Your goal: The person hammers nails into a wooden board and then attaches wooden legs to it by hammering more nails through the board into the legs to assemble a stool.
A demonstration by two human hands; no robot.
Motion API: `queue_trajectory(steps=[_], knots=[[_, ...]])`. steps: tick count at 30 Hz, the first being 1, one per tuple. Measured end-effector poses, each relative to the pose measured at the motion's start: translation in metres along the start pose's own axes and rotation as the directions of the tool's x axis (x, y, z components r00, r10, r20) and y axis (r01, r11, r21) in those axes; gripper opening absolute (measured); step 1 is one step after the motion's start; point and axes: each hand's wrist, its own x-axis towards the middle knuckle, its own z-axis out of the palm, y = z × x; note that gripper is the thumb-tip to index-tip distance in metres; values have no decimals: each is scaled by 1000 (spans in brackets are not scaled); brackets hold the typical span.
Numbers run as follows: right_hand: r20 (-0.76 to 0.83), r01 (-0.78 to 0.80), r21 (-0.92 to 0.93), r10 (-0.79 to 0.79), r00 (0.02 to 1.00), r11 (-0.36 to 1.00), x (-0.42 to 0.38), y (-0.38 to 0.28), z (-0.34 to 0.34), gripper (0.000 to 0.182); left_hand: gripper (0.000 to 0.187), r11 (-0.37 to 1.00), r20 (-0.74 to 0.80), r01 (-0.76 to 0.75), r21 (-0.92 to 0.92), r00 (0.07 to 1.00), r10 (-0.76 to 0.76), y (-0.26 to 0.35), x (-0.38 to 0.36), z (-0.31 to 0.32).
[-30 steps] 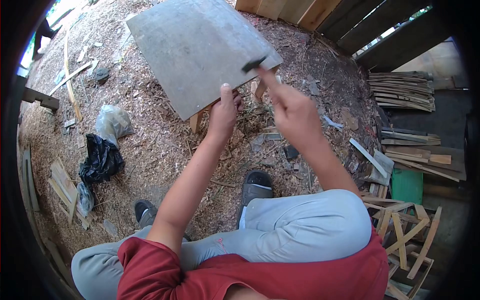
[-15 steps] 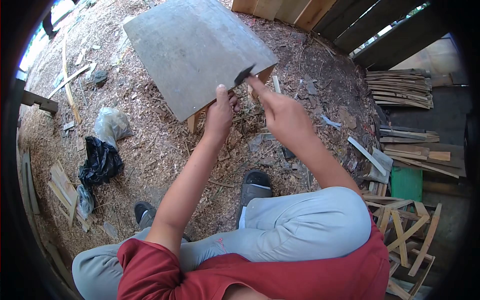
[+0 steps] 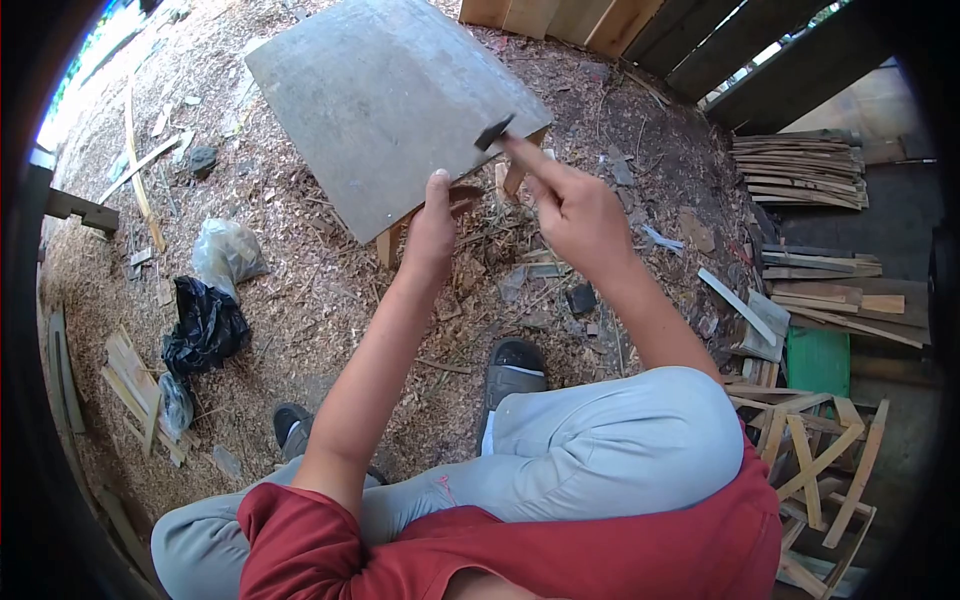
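right hand holds hammer — left hand grips board

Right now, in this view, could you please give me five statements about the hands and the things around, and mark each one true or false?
1. The right hand holds a hammer. True.
2. The left hand rests on the ground. False: it is at the near edge of the grey board, with its thumb over the top.
3. The black bag lies beside a clear bag. True.
4. The person's trousers are red. False: they are pale grey-blue; the shirt is red.
5. A green panel is at the right of the picture. True.
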Motion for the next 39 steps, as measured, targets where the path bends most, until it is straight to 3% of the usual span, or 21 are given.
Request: queue_trajectory(steps=[1,2,3,12,16,19,21,22,24,25,26,27,29,30,32,33,34,36,37,38,39], knots=[[-105,16,69,-9,994,998,2,2,3,67,50,1000,-5,-4,0,1000,4,4,-1,2],[-210,39,137,-10,978,990,4,2,6,67,48,981,69,4,-196,998,9,7,-2,5],[-211,43,140,-12,977,989,4,1,7,67,47,923,142,29,-383,989,28,8,-1,5],[-197,-20,244,70,978,970,-1,-6,10,58,43,931,47,109,-348,994,-99,12,-8,0],[-233,30,226,24,972,974,0,1,18,55,44,922,56,122,-366,992,-109,13,-10,-1],[-343,38,230,45,938,972,3,-3,18,41,47,904,137,148,-401,985,-100,11,-12,-2],[-128,-166,209,195,972,964,8,-4,8,26,54,914,166,125,-385,984,-65,7,-19,3],[-129,-166,212,196,972,963,11,-3,8,26,54,916,166,124,-382,984,-64,7,-25,2],[-98,-179,127,192,977,976,20,0,9,31,56,990,180,116,-76,978,-101,5,-45,0],[-98,-177,131,190,977,976,23,2,9,31,50,997,237,-20,79,972,0,-7,-55,-14],[-78,-123,91,130,988,988,26,5,11,35,48,901,283,-179,395,957,66,-7,-67,-30],[-55,-67,53,69,996,996,29,7,13,39,47,685,345,-321,654,932,108,-7,-78,-52],[-54,30,34,-28,998,999,35,7,19,42,57,277,490,-606,745,780,388,-53,-93,-121],[-52,123,12,-122,991,992,38,6,23,45,57,275,485,-602,750,782,391,-48,-94,-119],[-88,190,55,-185,979,980,42,0,33,44,67,303,84,-351,886,764,640,-38,-96,-115],[-84,241,57,-236,968,969,45,-1,38,42,76,336,-6,-268,903,775,632,-37,-89,-112],[-82,291,60,-286,955,955,48,-4,42,41,76,330,-8,-264,906,770,638,-36,-78,-115],[-113,338,52,-331,937,940,56,-8,51,39,73,135,190,-333,933,777,600,-40,-54,-122],[-112,368,-13,-367,923,930,59,-10,54,41,62,287,150,-362,887,813,562,-40,-46,-123],[-110,396,-79,-402,909,915,62,-11,55,43,62,285,147,-361,888,810,567,-40,-40,-126],[-113,401,-80,-408,906,912,64,-12,55,43,56,450,91,-289,845,907,412,-38,-35,-130]])
